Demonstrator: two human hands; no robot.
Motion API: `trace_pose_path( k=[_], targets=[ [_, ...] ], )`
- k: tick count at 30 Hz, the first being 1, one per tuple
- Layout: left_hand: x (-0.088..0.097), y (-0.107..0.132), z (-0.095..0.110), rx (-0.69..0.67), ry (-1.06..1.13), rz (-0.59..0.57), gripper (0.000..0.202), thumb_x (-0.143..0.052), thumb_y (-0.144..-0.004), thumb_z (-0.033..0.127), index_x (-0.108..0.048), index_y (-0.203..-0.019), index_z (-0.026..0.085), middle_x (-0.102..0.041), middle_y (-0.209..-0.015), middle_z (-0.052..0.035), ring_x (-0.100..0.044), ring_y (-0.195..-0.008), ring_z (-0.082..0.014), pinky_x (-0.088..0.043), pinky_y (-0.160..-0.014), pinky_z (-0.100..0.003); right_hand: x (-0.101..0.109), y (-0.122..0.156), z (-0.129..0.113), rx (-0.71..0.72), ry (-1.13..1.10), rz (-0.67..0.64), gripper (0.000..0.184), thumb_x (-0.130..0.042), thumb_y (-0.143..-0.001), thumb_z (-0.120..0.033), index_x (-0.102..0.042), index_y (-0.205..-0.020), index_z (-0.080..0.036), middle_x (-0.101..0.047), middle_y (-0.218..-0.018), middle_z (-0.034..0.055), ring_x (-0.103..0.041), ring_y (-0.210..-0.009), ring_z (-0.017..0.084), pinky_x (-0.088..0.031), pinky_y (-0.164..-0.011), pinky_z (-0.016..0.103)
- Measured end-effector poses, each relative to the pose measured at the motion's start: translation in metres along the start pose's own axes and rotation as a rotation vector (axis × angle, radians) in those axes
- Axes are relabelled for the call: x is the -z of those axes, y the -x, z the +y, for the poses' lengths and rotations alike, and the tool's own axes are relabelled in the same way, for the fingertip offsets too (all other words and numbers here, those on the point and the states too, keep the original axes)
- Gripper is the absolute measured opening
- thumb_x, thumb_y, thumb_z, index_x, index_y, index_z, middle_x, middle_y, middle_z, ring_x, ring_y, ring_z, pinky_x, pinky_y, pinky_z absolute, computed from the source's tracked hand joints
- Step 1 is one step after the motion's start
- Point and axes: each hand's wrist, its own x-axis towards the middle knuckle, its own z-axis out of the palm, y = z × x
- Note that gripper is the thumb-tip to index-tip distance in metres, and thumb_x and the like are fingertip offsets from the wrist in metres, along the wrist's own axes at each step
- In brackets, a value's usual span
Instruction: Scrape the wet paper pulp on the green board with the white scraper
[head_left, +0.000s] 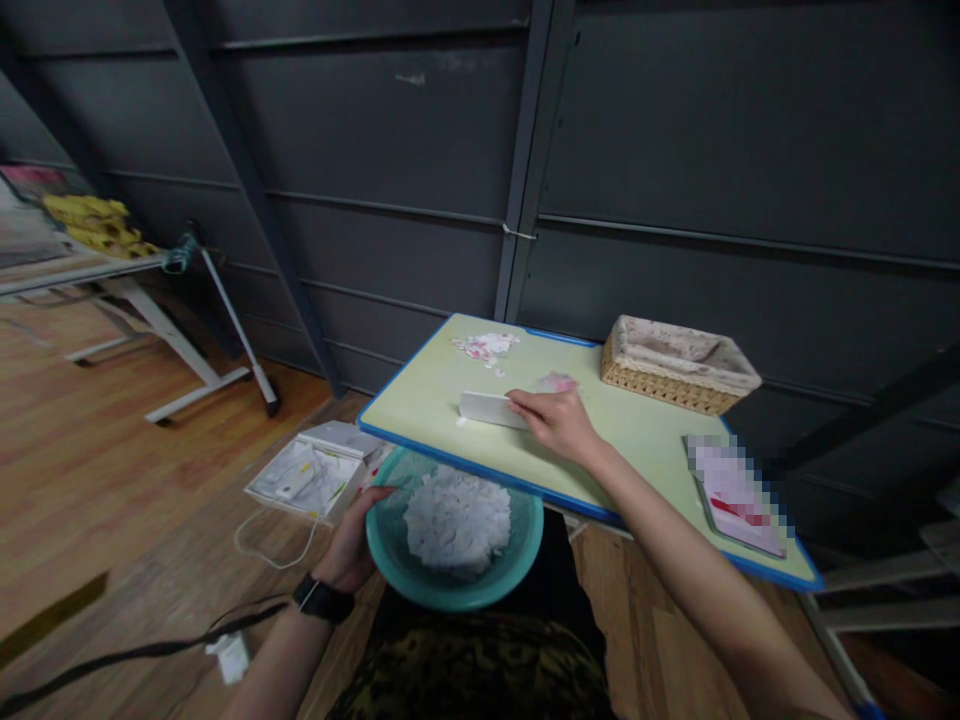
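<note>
My left hand point(351, 545) grips the left rim of a teal plastic basin point(456, 598), which is held just below the near edge of the table. White paper scraps point(459, 522) are heaped inside the basin. Above the pale yellow tabletop point(420, 385), my right hand point(559, 422) is closed on the right end of a flat white strip point(491, 408), its long edge against the surface. A small white bit lies by the strip's left end. Behind my right hand is a pinkish scrap point(556, 383), and a pile of white and pink scraps point(487, 346) lies at the far left.
A cloth-lined wicker basket point(667, 385) stands at the table's back right. A tablet-like pink-screened item point(739, 500), partly blurred, lies at the right. An open white box point(306, 475) and a cable are low at the left. Dark panels point(405, 140) rise behind the table.
</note>
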Motion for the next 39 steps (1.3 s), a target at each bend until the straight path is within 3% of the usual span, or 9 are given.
trace_pose_path(
  k=[5, 11, 14, 18, 21, 25, 29, 39],
  targets=[
    [-0.004, 0.006, 0.003, -0.027, -0.023, 0.044, 0.011, -0.059, -0.076, 0.012, -0.068, -0.083, 0.015, -0.076, -0.06, -0.0046, -0.07, -0.049, -0.0205, -0.057, -0.052, -0.032, 0.007, 0.03, -0.042, 0.121, -0.118, 0.029, 0.029, -0.048, -0.094, -0.026, -0.074, -0.104, -0.019, -0.075, -0.074, 0.0039, -0.065, -0.058, 0.012, -0.042, -0.057, 0.023],
    [-0.009, 0.012, 0.005, -0.003, -0.042, 0.058, 0.012, -0.059, -0.076, 0.009, -0.068, -0.08, 0.015, -0.077, -0.062, -0.0056, -0.073, -0.056, -0.0224, -0.061, -0.058, -0.034, 0.024, 0.059, -0.064, 0.084, -0.192, 0.067, 0.024, -0.052, -0.094, -0.025, -0.072, -0.106, -0.018, -0.075, -0.075, 0.0029, -0.066, -0.06, 0.011, -0.045, -0.057, 0.021],
    [-0.009, 0.011, 0.005, 0.005, -0.068, 0.061, 0.012, -0.057, -0.078, 0.009, -0.068, -0.081, 0.014, -0.077, -0.063, -0.0063, -0.071, -0.05, -0.021, -0.06, -0.053, -0.033, 0.05, 0.08, -0.061, -0.026, 0.009, 0.21, 0.023, -0.054, -0.091, -0.019, -0.072, -0.106, -0.017, -0.074, -0.07, 0.002, -0.064, -0.054, 0.01, -0.046, -0.055, 0.021],
    [-0.007, 0.008, 0.004, 0.016, -0.097, 0.046, 0.013, -0.059, -0.076, 0.01, -0.07, -0.082, 0.013, -0.075, -0.057, -0.0049, -0.067, -0.044, -0.0194, -0.057, -0.047, -0.03, 0.093, 0.123, -0.054, -0.236, 0.513, 0.384, 0.022, -0.06, -0.086, -0.022, -0.074, -0.102, -0.016, -0.068, -0.056, 0.0014, -0.056, -0.041, 0.01, -0.04, -0.047, 0.022],
    [-0.006, 0.004, 0.003, 0.002, -0.087, 0.033, 0.018, -0.06, -0.073, 0.007, -0.071, -0.087, 0.013, -0.073, -0.053, -0.0027, -0.067, -0.043, -0.0188, -0.056, -0.045, -0.028, 0.114, 0.156, -0.048, -0.34, 0.869, 0.401, 0.024, -0.062, -0.083, -0.025, -0.075, -0.101, -0.015, -0.059, -0.046, 0.0004, -0.051, -0.036, 0.011, -0.035, -0.043, 0.024],
    [-0.005, 0.0, 0.001, 0.008, -0.08, 0.064, 0.017, -0.061, -0.072, 0.008, -0.07, -0.083, 0.016, -0.076, -0.059, -0.0027, -0.07, -0.047, -0.0211, -0.059, -0.049, -0.032, 0.121, 0.186, -0.042, -0.333, 1.066, 0.366, 0.03, -0.062, -0.081, -0.023, -0.072, -0.108, -0.012, -0.054, -0.043, -0.0011, -0.048, -0.036, 0.012, -0.031, -0.042, 0.025],
    [-0.003, -0.002, 0.0, 0.003, -0.121, 0.039, 0.013, -0.059, -0.074, 0.01, -0.068, -0.081, 0.016, -0.077, -0.062, -0.0036, -0.071, -0.049, -0.0222, -0.061, -0.051, -0.034, 0.122, 0.197, -0.038, -0.337, 1.094, 0.347, 0.034, -0.061, -0.081, -0.022, -0.069, -0.112, -0.012, -0.053, -0.043, -0.0026, -0.048, -0.036, 0.011, -0.032, -0.043, 0.024],
    [-0.005, 0.002, 0.002, -0.016, -0.123, 0.018, 0.018, -0.057, -0.077, 0.009, -0.069, -0.088, 0.016, -0.077, -0.061, -0.0035, -0.072, -0.051, -0.0239, -0.061, -0.052, -0.035, 0.122, 0.189, -0.033, -0.25, 1.102, 0.25, 0.023, -0.06, -0.082, -0.021, -0.072, -0.1, -0.01, -0.055, -0.043, -0.0024, -0.048, -0.035, 0.009, -0.031, -0.041, 0.024]
  ],
)
